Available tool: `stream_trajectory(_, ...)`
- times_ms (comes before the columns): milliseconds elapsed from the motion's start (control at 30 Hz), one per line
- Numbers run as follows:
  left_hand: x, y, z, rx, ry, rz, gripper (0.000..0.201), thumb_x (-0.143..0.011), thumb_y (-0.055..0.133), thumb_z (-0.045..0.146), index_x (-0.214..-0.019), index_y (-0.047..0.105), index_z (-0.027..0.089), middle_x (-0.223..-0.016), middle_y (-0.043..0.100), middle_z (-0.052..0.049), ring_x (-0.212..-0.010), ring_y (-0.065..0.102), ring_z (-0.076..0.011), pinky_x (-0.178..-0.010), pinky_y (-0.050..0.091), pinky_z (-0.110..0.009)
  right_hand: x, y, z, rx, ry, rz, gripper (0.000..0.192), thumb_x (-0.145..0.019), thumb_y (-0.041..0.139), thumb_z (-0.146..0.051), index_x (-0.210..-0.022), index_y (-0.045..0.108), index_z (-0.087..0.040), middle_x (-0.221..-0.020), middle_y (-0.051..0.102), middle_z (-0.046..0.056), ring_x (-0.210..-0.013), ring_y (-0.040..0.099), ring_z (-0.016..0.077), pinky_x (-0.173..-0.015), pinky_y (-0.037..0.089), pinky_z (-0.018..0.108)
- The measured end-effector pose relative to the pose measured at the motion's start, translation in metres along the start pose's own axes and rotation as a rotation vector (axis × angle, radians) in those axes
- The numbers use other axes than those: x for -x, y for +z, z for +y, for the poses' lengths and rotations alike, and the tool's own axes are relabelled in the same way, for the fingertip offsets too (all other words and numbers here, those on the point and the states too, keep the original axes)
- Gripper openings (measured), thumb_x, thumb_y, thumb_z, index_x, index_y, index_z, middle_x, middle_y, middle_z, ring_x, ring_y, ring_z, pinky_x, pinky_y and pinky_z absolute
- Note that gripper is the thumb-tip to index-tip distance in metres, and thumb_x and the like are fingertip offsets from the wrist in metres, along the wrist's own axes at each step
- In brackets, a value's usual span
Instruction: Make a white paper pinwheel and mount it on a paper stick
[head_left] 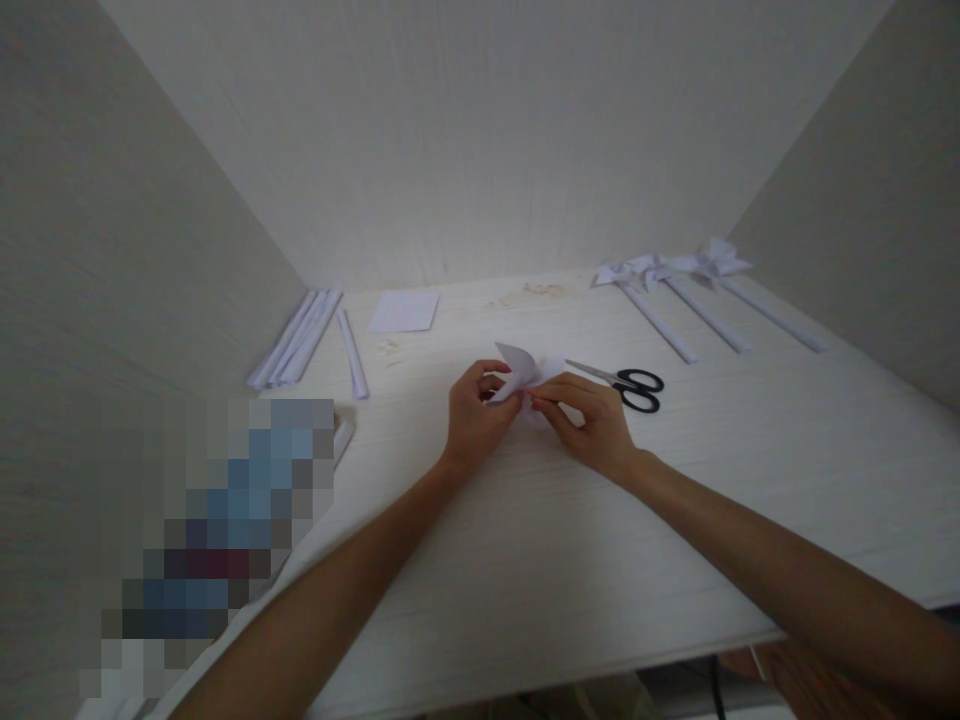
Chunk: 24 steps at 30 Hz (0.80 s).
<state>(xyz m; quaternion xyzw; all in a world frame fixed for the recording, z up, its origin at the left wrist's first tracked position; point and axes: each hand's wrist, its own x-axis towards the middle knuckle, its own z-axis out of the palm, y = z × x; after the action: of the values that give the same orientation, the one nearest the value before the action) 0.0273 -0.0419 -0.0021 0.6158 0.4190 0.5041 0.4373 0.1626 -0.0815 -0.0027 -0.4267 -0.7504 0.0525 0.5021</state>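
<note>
Work in hand: a small white paper piece with raised, curled flaps (525,378) sits on the pale wood-grain table (675,500), near the middle, held between both hands.
Left hand: the left hand (474,415) is closed on the left edge of the paper piece, thumb and fingers pinching a flap.
Right hand: the right hand (589,415) is pinched on the right side of the same piece, fingertips pressing toward its centre.
Done so far: three finished white paper pinwheels on long rolled paper sticks (675,285) lie in a row at the far right of the table, well apart from the hands.
Judged stage: the piece in hand looks partly shaped, with flaps folded up but no stick attached, so it seems about midway.
Left to do: a bundle of white rolled paper sticks (296,338) and one loose white rolled stick (352,355) lie unused at the far left; a flat white paper square (405,311) lies beside them, uncut.
Tools: black-handled scissors (626,385) lie just beside the right hand, untouched.
Small bits: pale specks near the square are too small to tell.
</note>
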Motion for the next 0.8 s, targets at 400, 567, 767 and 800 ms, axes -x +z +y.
stream_trajectory(400, 0.0002, -0.001, -0.0028, -0.051, 0.027, 0.015, 0.024, -0.057, 0.061, 0.015, -0.079, 0.052, 0.017, -0.055, 0.056, 0.004, -0.052, 0.053, -0.0093, -0.047, 0.039, -0.019, 0.0029, 0.0005, 0.0023, 0.063, 0.015, 0.0, 0.012, -0.076, 0.051, -0.016, -0.079, 0.062, -0.018, -0.069, 0.066, 0.003, -0.061, 0.061, 0.0125, -0.059, 0.048, 0.024)
stream_trajectory(567, -0.0001, -0.0009, -0.0007, -0.06, 0.029, 0.03, 0.024, -0.057, 0.06, 0.013, -0.079, 0.052, 0.017, -0.052, 0.054, 0.005, -0.048, 0.05, -0.0081, -0.045, 0.036, -0.018, 0.002, -0.0001, 0.0013, 0.032, -0.035, -0.019, 0.012, -0.077, 0.049, -0.015, -0.074, 0.06, -0.018, -0.071, 0.066, 0.004, -0.066, 0.06, 0.013, -0.061, 0.048, 0.025)
stream_trajectory(767, -0.0004, -0.0014, -0.0021, -0.076, 0.04, 0.037, 0.023, -0.057, 0.059, 0.013, -0.079, 0.052, 0.017, -0.052, 0.053, 0.005, -0.047, 0.049, -0.0077, -0.045, 0.035, -0.018, 0.0028, 0.0002, 0.0018, 0.033, -0.039, 0.007, 0.012, -0.077, 0.05, -0.013, -0.076, 0.061, -0.018, -0.074, 0.066, 0.004, -0.068, 0.061, 0.0136, -0.064, 0.049, 0.026)
stream_trajectory(800, -0.0004, -0.0014, -0.0024, -0.076, 0.041, 0.035, 0.023, -0.057, 0.059, 0.013, -0.079, 0.052, 0.017, -0.052, 0.053, 0.005, -0.048, 0.049, -0.0078, -0.045, 0.035, -0.018, 0.0032, 0.0003, 0.0025, 0.031, -0.038, 0.013, 0.012, -0.077, 0.05, -0.013, -0.077, 0.062, -0.018, -0.074, 0.067, 0.004, -0.069, 0.062, 0.0138, -0.064, 0.049, 0.026)
